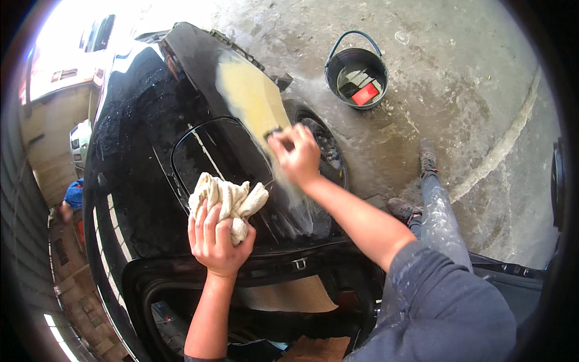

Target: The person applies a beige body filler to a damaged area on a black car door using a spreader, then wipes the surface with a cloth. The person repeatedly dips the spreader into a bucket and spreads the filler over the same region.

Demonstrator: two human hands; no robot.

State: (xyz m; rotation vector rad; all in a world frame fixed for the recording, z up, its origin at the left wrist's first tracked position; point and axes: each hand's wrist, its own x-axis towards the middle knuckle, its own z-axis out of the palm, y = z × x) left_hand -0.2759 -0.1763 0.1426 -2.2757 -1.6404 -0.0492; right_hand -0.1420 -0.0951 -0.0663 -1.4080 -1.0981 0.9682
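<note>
My left hand (220,238) grips a bunched cream cloth (226,196) over the black car body (136,157). Fingers curled, my right hand (298,157) pinches a small dark pad (273,132), which meets the lower part of a yellowish filler patch (250,93) on the car's panel. Most of the pad is hidden by the fingers. Pale, smeared residue streaks the black paint below that hand. A wheel (319,142) shows just right of it.
A dark bucket (332,81) holding liquid, with a red patch in it, stands on the wet concrete floor (446,78). My legs and shoes (428,160) are at the right. An opening in the car body with black edging (136,283) lies at the bottom. Someone in blue (73,194) is at far left.
</note>
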